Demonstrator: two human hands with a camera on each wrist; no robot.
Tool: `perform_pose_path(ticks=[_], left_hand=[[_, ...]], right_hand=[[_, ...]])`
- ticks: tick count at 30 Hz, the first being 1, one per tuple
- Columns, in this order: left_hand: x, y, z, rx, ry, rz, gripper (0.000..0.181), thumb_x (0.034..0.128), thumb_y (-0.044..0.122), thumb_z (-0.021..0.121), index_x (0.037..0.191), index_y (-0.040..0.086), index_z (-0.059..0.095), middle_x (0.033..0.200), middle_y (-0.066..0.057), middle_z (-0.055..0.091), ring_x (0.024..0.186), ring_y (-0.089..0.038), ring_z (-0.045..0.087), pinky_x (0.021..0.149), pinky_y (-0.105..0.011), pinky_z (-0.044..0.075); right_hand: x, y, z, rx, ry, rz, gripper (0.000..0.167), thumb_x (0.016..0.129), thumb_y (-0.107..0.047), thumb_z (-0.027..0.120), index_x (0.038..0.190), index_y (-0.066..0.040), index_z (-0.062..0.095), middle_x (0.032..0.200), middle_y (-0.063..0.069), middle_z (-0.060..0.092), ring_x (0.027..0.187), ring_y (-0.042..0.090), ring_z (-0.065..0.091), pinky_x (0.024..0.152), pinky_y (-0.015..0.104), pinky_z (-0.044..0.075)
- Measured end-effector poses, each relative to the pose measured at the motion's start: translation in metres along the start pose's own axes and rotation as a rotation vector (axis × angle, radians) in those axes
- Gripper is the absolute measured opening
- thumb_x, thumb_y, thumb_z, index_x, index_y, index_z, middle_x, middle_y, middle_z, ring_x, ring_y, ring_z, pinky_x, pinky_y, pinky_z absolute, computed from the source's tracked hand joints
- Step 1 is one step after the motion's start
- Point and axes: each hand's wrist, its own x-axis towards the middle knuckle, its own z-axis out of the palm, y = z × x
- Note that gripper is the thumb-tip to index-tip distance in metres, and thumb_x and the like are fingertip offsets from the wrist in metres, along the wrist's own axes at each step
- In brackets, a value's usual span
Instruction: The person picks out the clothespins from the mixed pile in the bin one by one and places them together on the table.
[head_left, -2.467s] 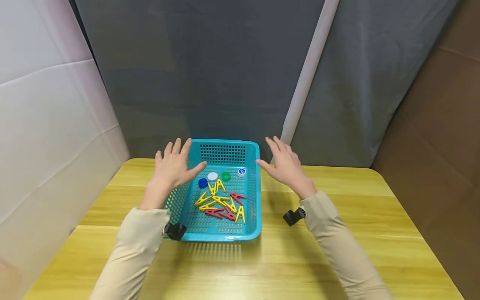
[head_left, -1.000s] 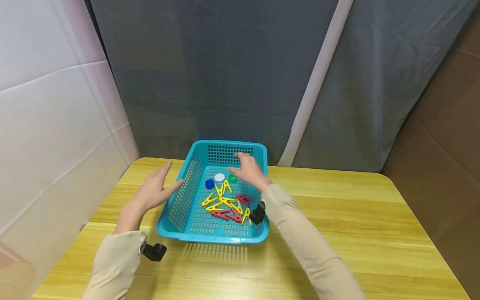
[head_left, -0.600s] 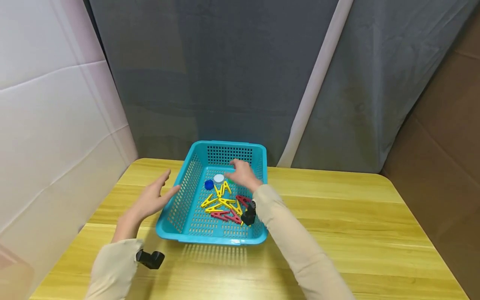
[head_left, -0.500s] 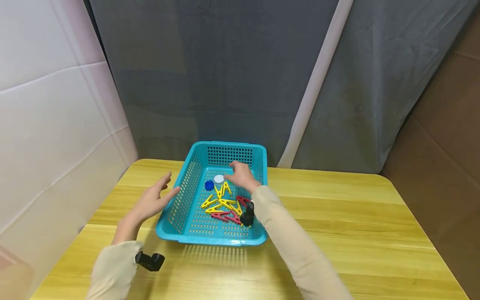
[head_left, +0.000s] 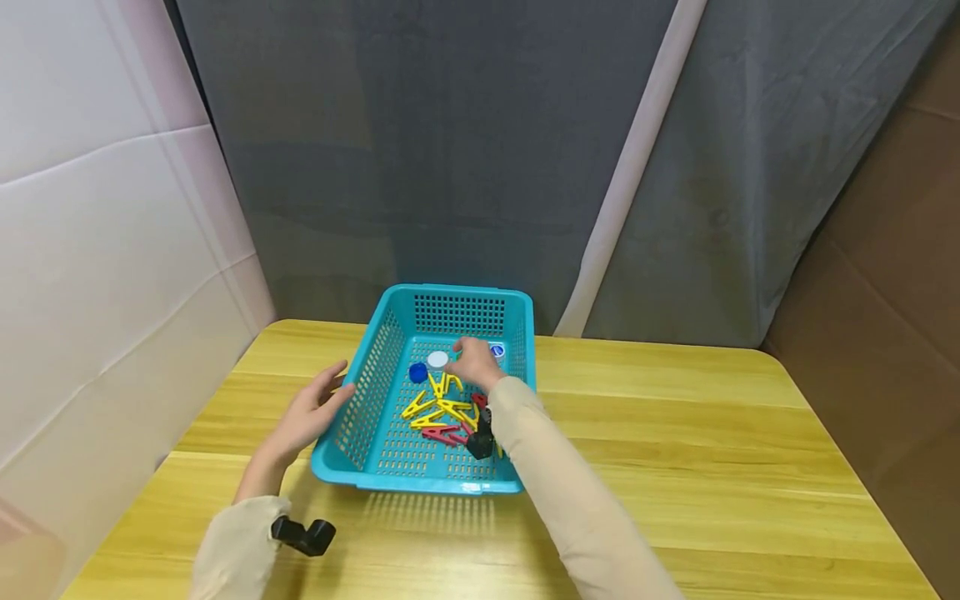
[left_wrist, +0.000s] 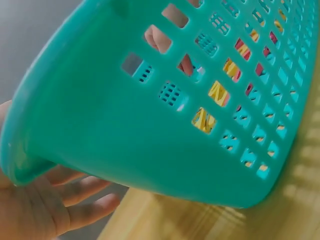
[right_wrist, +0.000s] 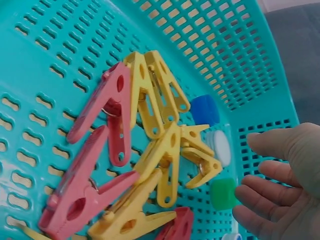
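Note:
A turquoise perforated basket (head_left: 405, 484) holds yellow clips (head_left: 417, 406), red clips (head_left: 438, 435), a blue cap (head_left: 418, 372), a white cap (head_left: 437, 360) and a blue-and-white cap (head_left: 497, 352). My right hand (head_left: 476, 364) is inside it, hiding the green cap in the head view. From the right wrist, that hand (right_wrist: 280, 185) shows its thumb apart from loosely bent fingers, close beside the green cap (right_wrist: 223, 194); contact is unclear. My left hand (head_left: 300, 421) is at the basket's left rim, thumb near the edge. In the left wrist view its relaxed fingers (left_wrist: 87, 202) lie outside the wall (left_wrist: 125, 125).
The basket stands on a light wooden table (head_left: 712, 467). A grey cloth (head_left: 465, 150) hangs behind, crossed by a pale slanted strip (head_left: 630, 175). White panels (head_left: 120, 250) stand at the left and a brown one (head_left: 877, 250) at the right. Each wrist carries a black camera.
My right hand has come in from the right over the basket and lowered toward the caps. My left hand drew away to the left, then came back to the left rim.

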Motion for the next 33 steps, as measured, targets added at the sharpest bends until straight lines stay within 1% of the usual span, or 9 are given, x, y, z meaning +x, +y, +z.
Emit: perform_pose_path(ticks=[4,7,11,16,19,21,24,29,33], left_hand=[[0.001,-0.006,0.003,-0.067,0.014,-0.018,0.056,0.101,0.018,0.042,0.146,-0.006,0.019,0.139,-0.035,0.033,0.126,-0.046,0.036,0.097,-0.052,0.036],[0.002,-0.011,0.005,-0.121,0.03,-0.018,0.053,0.1,0.011,0.042,0.146,-0.005,0.021,0.14,-0.032,0.034,0.127,-0.043,0.037,0.094,-0.035,0.041],[0.002,-0.015,0.008,-0.191,0.047,-0.017,0.052,0.0992,0.008,0.042,0.146,-0.004,0.023,0.138,-0.031,0.037,0.122,-0.036,0.041,0.082,-0.015,0.042],[0.001,-0.016,0.011,-0.27,0.051,-0.015,0.052,0.0993,0.007,0.041,0.146,-0.004,0.022,0.136,-0.033,0.039,0.107,-0.01,0.052,0.079,-0.016,0.045],[0.0,-0.016,0.012,-0.308,0.041,-0.012,0.052,0.0996,0.007,0.04,0.147,-0.003,0.021,0.137,-0.033,0.039,0.1,0.001,0.051,0.079,-0.018,0.046],[0.0,-0.016,0.013,-0.32,0.035,-0.004,0.052,0.0999,0.007,0.04,0.147,-0.003,0.021,0.137,-0.033,0.038,0.1,0.002,0.051,0.079,-0.018,0.046],[0.0,-0.017,0.013,-0.327,0.03,0.002,0.051,0.1,0.007,0.04,0.147,-0.003,0.021,0.137,-0.033,0.038,0.1,0.001,0.052,0.079,-0.019,0.046],[-0.001,-0.018,0.013,-0.33,0.03,-0.003,0.051,0.1001,0.007,0.039,0.147,-0.002,0.021,0.136,-0.033,0.038,0.1,0.0,0.052,0.078,-0.019,0.047],[-0.001,-0.018,0.012,-0.327,0.029,-0.012,0.052,0.1003,0.008,0.039,0.147,-0.002,0.02,0.138,-0.032,0.037,0.101,0.0,0.051,0.079,-0.018,0.046]], right_hand=[[0.0,0.002,0.004,-0.008,0.012,0.007,0.041,0.084,-0.009,0.068,0.12,0.006,0.057,0.123,0.019,0.057,0.107,0.029,0.056,0.086,0.039,0.048],[0.002,0.004,0.008,-0.028,0.022,0.016,0.038,0.084,-0.009,0.069,0.118,0.006,0.059,0.12,0.018,0.059,0.105,0.029,0.057,0.085,0.039,0.048],[0.005,0.007,0.013,-0.077,0.031,0.037,0.036,0.082,-0.009,0.07,0.114,0.005,0.062,0.116,0.016,0.061,0.1,0.028,0.06,0.084,0.038,0.049],[0.009,0.012,0.02,-0.17,0.036,0.058,0.032,0.081,-0.012,0.071,0.111,-0.001,0.065,0.11,0.01,0.064,0.096,0.023,0.06,0.08,0.035,0.049],[0.011,0.016,0.023,-0.208,0.037,0.053,0.018,0.079,-0.009,0.07,0.095,-0.005,0.066,0.093,0.005,0.061,0.08,0.018,0.056,0.067,0.03,0.047],[0.012,0.017,0.025,-0.222,0.032,0.049,0.01,0.077,-0.006,0.069,0.081,-0.007,0.059,0.079,0.002,0.052,0.069,0.016,0.046,0.058,0.027,0.039],[0.011,0.018,0.026,-0.22,0.031,0.048,0.021,0.076,-0.003,0.068,0.072,-0.01,0.049,0.07,0.001,0.04,0.062,0.016,0.036,0.053,0.027,0.03],[0.01,0.017,0.026,-0.201,0.032,0.052,0.012,0.076,-0.003,0.067,0.081,-0.007,0.057,0.074,0.002,0.046,0.064,0.016,0.039,0.054,0.027,0.032],[0.01,0.016,0.027,-0.174,0.018,0.063,0.018,0.077,-0.002,0.066,0.075,-0.009,0.05,0.069,0.0,0.04,0.06,0.015,0.035,0.053,0.027,0.029]])
